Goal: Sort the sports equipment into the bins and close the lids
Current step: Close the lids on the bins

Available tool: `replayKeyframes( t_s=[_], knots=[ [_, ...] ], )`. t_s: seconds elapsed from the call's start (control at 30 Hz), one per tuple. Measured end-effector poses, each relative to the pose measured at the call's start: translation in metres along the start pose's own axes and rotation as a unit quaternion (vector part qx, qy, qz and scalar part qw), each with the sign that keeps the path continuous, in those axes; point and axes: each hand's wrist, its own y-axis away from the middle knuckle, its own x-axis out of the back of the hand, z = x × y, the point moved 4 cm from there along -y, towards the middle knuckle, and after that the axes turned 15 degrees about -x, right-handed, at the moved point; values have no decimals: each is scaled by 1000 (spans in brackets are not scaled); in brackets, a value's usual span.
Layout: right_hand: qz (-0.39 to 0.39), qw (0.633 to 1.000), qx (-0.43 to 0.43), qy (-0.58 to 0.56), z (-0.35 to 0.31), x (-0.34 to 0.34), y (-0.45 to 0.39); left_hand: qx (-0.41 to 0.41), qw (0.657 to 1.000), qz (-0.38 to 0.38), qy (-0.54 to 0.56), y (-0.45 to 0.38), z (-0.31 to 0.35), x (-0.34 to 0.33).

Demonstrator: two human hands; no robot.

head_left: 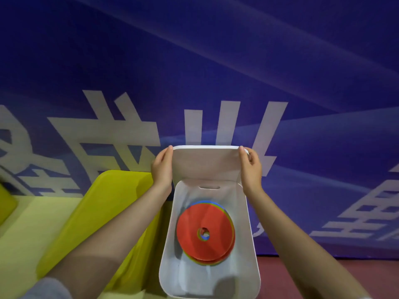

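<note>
Both arms reach out over a tall white plastic bin standing on the dark red floor. The left hand grips the left edge of the white plastic lid, thumb laid along the inner face and the other fingers wrapped behind it, out of sight. The right hand pinches the lid's right edge the same way, thumb on the near face, curled fingers showing past the rim. The lid is held upright above the bin's far end, its underside facing the person.

Down inside the bin lies a stack of flat round marker discs, the top one red with a centre hole, blue, green and yellow edges peeking from under it.

Just left of the bin sits a yellow-green plastic bin with its lid on. Behind everything hangs a blue banner with big white characters, cropped and too broken up to read.
</note>
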Motion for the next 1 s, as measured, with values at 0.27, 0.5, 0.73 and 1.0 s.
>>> replayKeyframes(
  t_s=[0.27, 0.5, 0.73, 1.0],
  knots=[
    [45, 997, 55, -12, -79, 14, 58, -28, 998, -21, 59, 21, 70, 19],
    [80, 996, -28, -33, -52, 43, 112, -3, 995, -91, 41, 58, 69, 49],
    [94, 978, -162, 93, 32, 73, 170, 74, 968, -228, -73, 118, 21, 73],
    [88, 948, -126, 279, 88, 71, 209, 62, 947, -276, -151, 175, 3, 110]
  ],
)
